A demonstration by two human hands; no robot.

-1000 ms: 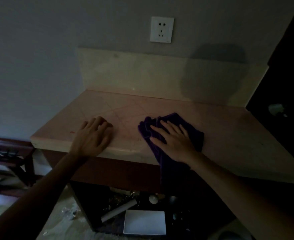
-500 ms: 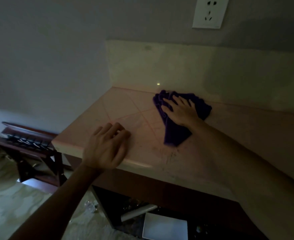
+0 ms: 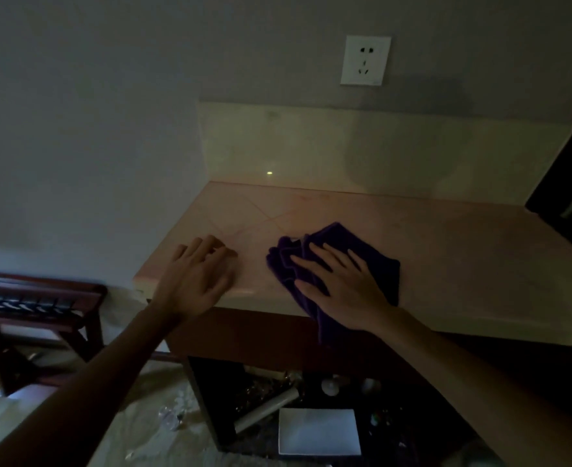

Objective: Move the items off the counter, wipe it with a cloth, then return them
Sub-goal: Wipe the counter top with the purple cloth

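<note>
Cloth [image 3: 341, 261] is being pulled back to surface [image 3: 479, 251] front edge, lower centre; right hand [image 3: 341, 288] fingers flat on it, left hand [image 3: 193, 281] released. Even pressure, overlapping strokes advised.

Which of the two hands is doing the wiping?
The right hand, pressed flat on the purple cloth. The left hand rests bare on the counter edge.

Hands [image 3: 341, 284] flat on cloth [image 3: 375, 261], counter [image 3: 463, 257]
</note>
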